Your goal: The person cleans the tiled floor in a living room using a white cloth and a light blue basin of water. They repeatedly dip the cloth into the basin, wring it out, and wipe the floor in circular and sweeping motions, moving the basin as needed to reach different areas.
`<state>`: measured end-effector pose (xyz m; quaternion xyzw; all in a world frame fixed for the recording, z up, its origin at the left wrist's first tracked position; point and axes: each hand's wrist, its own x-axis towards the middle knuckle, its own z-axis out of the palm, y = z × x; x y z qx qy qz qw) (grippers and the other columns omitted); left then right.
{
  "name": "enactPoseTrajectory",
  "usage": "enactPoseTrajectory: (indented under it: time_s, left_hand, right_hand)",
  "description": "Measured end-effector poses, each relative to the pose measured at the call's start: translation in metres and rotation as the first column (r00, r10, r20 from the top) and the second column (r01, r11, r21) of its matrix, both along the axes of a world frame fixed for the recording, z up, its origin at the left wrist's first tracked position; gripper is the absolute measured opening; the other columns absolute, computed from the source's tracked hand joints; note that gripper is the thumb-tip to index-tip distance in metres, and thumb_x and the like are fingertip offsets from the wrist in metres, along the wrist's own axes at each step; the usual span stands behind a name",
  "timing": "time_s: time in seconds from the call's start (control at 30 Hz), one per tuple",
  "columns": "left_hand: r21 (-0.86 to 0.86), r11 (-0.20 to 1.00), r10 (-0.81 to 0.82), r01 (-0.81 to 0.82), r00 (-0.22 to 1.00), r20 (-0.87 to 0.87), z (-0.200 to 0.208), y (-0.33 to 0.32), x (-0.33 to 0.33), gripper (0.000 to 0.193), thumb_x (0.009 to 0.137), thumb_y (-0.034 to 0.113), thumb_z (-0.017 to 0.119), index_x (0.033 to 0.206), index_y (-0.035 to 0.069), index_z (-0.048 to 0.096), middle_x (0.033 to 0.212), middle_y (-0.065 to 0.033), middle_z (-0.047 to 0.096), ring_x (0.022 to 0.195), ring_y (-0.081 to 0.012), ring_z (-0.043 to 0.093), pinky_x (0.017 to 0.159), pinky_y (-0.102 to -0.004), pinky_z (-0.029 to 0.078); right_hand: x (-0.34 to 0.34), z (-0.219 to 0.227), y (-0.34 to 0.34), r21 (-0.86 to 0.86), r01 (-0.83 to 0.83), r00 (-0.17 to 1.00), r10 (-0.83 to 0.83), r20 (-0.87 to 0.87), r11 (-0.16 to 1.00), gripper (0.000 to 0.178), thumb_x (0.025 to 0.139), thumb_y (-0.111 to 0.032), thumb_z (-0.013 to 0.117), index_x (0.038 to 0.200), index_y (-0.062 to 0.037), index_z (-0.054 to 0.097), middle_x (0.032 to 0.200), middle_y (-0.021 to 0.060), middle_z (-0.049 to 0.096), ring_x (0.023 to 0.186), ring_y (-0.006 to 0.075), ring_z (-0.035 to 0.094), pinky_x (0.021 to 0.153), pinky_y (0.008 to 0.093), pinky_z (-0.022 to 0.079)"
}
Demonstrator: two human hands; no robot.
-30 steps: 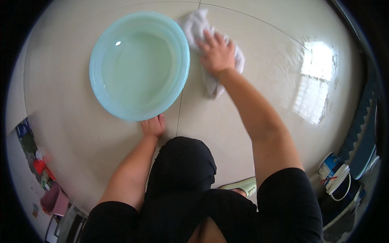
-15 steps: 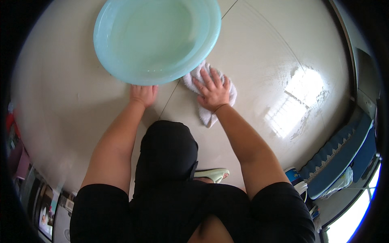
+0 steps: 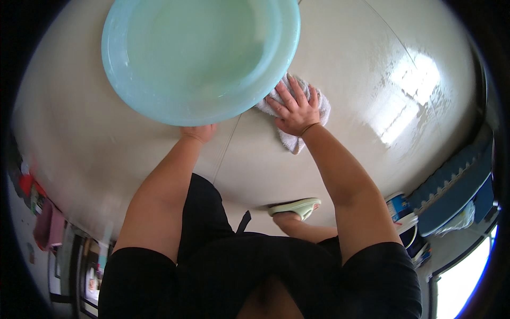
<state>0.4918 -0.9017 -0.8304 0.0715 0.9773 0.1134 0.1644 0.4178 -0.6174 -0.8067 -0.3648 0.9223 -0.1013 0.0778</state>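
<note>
My right hand (image 3: 295, 109) lies flat, fingers spread, pressing a white cloth (image 3: 319, 106) onto the glossy cream floor tiles (image 3: 361, 69). The cloth touches the near right rim of a large pale turquoise basin (image 3: 199, 58) holding water. My left hand (image 3: 197, 132) rests on the floor right at the basin's near rim, its fingers hidden under the edge. I am crouched low, black-clad knees below the arms.
A foot in a pale green sandal (image 3: 297, 207) stands on the floor under my right arm. A blue slatted object (image 3: 451, 186) and a small bucket-like container (image 3: 399, 208) sit at the right. Coloured items (image 3: 45, 223) line the left edge. Window glare shines on the wet tiles.
My right hand has drawn the cloth back toward me along the floor, from beyond the basin to beside its near rim. The left hand stayed by the basin.
</note>
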Motion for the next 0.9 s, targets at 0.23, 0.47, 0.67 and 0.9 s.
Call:
enactPoseTrajectory:
  time_s: [0.23, 0.47, 0.67, 0.9]
  left_hand:
    - [0.017, 0.998, -0.065, 0.066, 0.996, -0.061, -0.007, 0.001, 0.0, 0.046, 0.079, 0.028, 0.05, 0.119, 0.005, 0.051, 0.122, -0.0175, 0.049, 0.111, -0.0382, 0.044, 0.095, -0.0493, 0.032]
    - [0.071, 0.997, 0.019, -0.022, 0.999, 0.046, 0.007, 0.01, -0.002, 0.05, 0.086, 0.029, 0.041, 0.125, -0.001, 0.039, 0.13, -0.025, 0.038, 0.12, -0.0427, 0.032, 0.1, -0.0527, 0.019]
    - [-0.094, 0.995, 0.031, -0.025, 0.997, 0.069, 0.011, 0.012, -0.003, 0.054, 0.086, 0.03, 0.042, 0.129, -0.001, 0.033, 0.133, -0.0241, 0.031, 0.125, -0.0424, 0.024, 0.102, -0.0562, 0.009]
    - [0.013, 1.0, -0.011, 0.018, 0.908, -0.418, -0.014, 0.005, -0.001, 0.053, 0.085, 0.028, 0.045, 0.132, 0.005, 0.032, 0.136, -0.0184, 0.029, 0.128, -0.0359, 0.023, 0.104, -0.0568, 0.01]
  right_hand:
    - [0.003, 0.004, 0.009, 0.068, 0.033, 0.999, -0.035, 0.02, 0.997, 0.07, 0.059, -0.042, 0.067, 0.124, -0.0385, 0.043, 0.143, -0.0058, 0.025, 0.127, 0.0225, 0.03, 0.094, 0.0534, 0.033]
    - [0.011, 0.004, 0.003, 0.185, 0.03, 0.999, -0.033, 0.01, 0.982, 0.066, 0.071, -0.047, 0.062, 0.13, -0.0414, 0.032, 0.146, -0.0095, 0.015, 0.132, 0.0177, 0.02, 0.099, 0.0498, 0.029]
    - [0.019, 0.007, -0.005, 0.179, 0.113, 0.99, -0.095, -0.107, 0.977, 0.064, 0.067, -0.034, 0.064, 0.126, -0.0401, 0.039, 0.142, -0.0097, 0.026, 0.128, 0.0171, 0.028, 0.097, 0.0503, 0.031]
    - [0.128, 0.012, -0.061, 0.148, 0.275, 0.961, -0.266, -0.081, 0.95, 0.053, 0.072, -0.039, 0.061, 0.123, -0.0362, 0.047, 0.138, -0.007, 0.033, 0.121, 0.0191, 0.035, 0.089, 0.0483, 0.035]
